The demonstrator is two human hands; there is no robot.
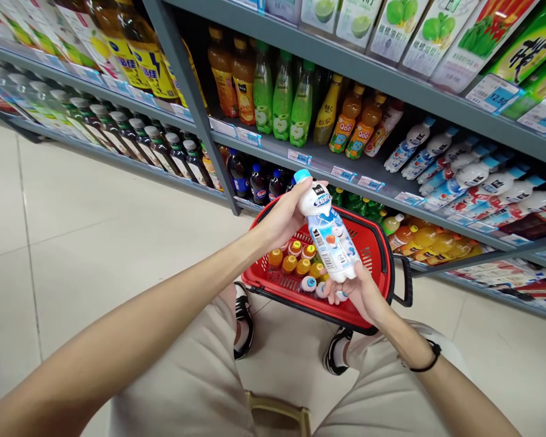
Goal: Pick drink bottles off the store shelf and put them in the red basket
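A white drink bottle (328, 233) with a blue cap and a blue-and-white label is held tilted above a red shopping basket (378, 250). My left hand (283, 213) grips its neck and upper part. My right hand (363, 292) cups its base from below. Inside the basket stand several small bottles (296, 262) with orange and yellow caps, plus a few white ones near the front.
Grey shop shelves (273, 145) run from upper left to right, stocked with green, orange and dark drink bottles and rows of the same white bottles (464, 176). The basket rests on a pale tiled floor (95, 224) in front of my knees and shoes.
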